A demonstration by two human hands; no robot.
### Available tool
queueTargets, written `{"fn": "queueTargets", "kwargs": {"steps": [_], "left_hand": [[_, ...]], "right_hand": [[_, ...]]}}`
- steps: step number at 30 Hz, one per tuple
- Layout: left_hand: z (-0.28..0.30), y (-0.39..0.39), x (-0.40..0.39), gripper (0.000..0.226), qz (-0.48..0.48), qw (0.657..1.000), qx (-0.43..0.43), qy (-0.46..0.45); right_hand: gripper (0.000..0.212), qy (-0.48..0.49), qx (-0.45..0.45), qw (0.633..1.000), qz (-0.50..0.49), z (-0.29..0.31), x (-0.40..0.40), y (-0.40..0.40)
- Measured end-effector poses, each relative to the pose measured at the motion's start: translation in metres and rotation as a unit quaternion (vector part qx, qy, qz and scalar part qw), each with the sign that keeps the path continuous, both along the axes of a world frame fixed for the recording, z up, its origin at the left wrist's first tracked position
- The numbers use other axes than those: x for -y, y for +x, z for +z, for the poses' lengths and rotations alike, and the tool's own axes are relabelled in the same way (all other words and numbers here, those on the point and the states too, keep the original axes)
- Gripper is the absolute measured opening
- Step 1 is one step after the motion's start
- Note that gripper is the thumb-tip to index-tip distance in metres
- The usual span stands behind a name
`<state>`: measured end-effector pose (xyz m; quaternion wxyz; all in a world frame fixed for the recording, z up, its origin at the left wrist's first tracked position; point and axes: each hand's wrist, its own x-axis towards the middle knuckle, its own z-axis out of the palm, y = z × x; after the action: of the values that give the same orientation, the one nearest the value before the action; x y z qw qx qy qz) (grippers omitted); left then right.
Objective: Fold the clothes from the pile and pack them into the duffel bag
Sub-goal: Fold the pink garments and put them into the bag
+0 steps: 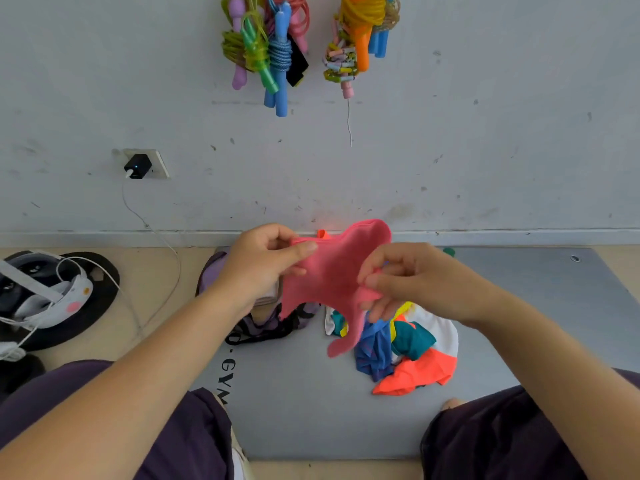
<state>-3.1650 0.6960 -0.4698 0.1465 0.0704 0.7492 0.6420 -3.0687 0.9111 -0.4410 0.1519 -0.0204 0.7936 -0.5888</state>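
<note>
A small pink garment [329, 275] hangs in the air between my hands, above the grey mat. My left hand [263, 261] pinches its upper left edge. My right hand [408, 278] pinches its right side, and a pink strip dangles below. Under my right hand lies the pile of clothes [405, 344]: white, blue, teal and bright orange pieces, crumpled together. The purple patterned duffel bag [266, 320] lies behind my left hand, mostly hidden by it, with something folded and pale inside.
A grey gym mat [304, 393] covers the floor in front of my knees. A headset with white cables [45, 292] rests on a dark round pad at the left. A charger [138, 166] is plugged into the wall. Jump ropes [273, 46] hang above.
</note>
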Motion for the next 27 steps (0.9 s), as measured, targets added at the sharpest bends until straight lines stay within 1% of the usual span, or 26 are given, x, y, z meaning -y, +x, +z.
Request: {"fn": "queueTargets", "kwargs": {"steps": [2, 4, 5, 7, 10, 13, 15, 19, 22, 24, 26, 27], "left_hand": [[-0.001, 0.007, -0.009, 0.007, -0.033, 0.999, 0.023, 0.036], [-0.001, 0.014, -0.014, 0.007, -0.077, 0.994, 0.048, 0.063], [0.000, 0.016, -0.017, 0.011, -0.099, 0.991, 0.061, 0.067], [0.001, 0.021, -0.019, 0.017, -0.126, 0.987, 0.079, 0.059], [0.002, 0.025, -0.022, 0.016, -0.135, 0.985, 0.096, 0.047], [0.002, 0.027, -0.024, 0.019, -0.135, 0.983, 0.109, 0.056], [0.003, 0.027, -0.024, 0.019, -0.141, 0.981, 0.117, 0.062], [0.003, 0.026, -0.024, 0.021, -0.142, 0.981, 0.115, 0.065], [0.004, 0.025, -0.023, 0.024, -0.147, 0.981, 0.110, 0.065], [0.005, 0.025, -0.021, 0.030, -0.168, 0.977, 0.109, 0.070], [0.008, 0.026, -0.019, 0.037, -0.180, 0.979, 0.085, 0.050], [0.009, 0.026, -0.017, 0.036, -0.178, 0.981, 0.067, 0.035]], "right_hand": [[0.015, -0.034, 0.005, 0.999, 0.033, 0.003, 0.008, 0.003], [0.019, -0.039, -0.009, 0.998, 0.039, 0.005, 0.014, 0.004], [0.017, -0.019, -0.026, 0.999, 0.027, 0.005, 0.016, 0.005], [0.010, 0.060, -0.085, 0.994, -0.021, 0.003, 0.019, 0.006], [0.005, 0.184, -0.188, 0.961, -0.081, -0.002, 0.020, 0.005], [0.008, 0.254, -0.254, 0.928, -0.096, -0.004, 0.020, 0.004], [0.010, 0.267, -0.278, 0.917, -0.103, -0.006, 0.020, 0.004], [0.013, 0.283, -0.299, 0.904, -0.118, -0.008, 0.021, 0.005], [0.014, 0.283, -0.303, 0.902, -0.122, -0.008, 0.020, 0.004], [0.015, 0.277, -0.306, 0.902, -0.126, -0.008, 0.020, 0.003], [0.018, 0.270, -0.312, 0.901, -0.133, -0.009, 0.018, 0.002], [0.020, 0.266, -0.313, 0.902, -0.134, -0.009, 0.017, 0.002]]}}
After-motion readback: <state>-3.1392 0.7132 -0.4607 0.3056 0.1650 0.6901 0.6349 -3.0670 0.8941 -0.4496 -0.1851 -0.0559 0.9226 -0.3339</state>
